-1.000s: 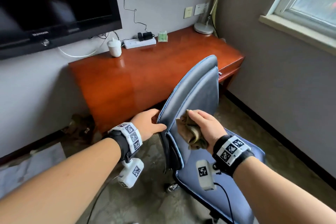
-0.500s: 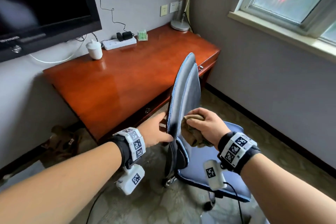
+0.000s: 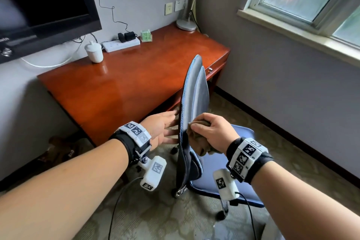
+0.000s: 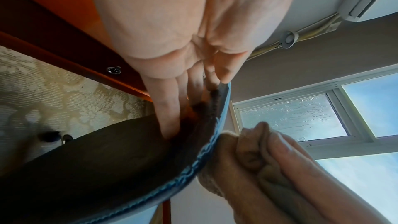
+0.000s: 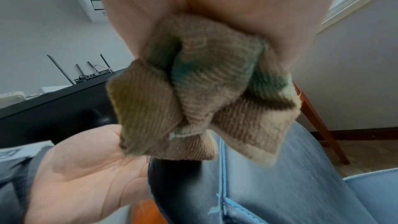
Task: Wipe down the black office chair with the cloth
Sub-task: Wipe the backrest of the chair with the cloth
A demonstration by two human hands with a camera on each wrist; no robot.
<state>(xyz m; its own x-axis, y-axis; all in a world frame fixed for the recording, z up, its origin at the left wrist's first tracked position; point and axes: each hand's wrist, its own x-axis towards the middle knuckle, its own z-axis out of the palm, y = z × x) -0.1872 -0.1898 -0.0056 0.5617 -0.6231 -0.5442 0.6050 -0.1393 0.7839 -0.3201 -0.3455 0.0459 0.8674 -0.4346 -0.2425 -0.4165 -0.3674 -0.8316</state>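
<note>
Right hand grips cloth | desk behind chair

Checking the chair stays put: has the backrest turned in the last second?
Yes. Against the desk, the backrest has swivelled, its front turning toward the window wall.

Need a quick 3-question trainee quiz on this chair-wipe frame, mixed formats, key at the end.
1. True or false: the left hand grips the cloth.
2. Which surface does the cloth touch? A) the desk B) the chair backrest C) the window sill
3. Fill in: the left hand's straight fingers press the ___ of the backrest.

Key: 1 false, the right hand grips it. 2 B. 3 rear side.
</note>
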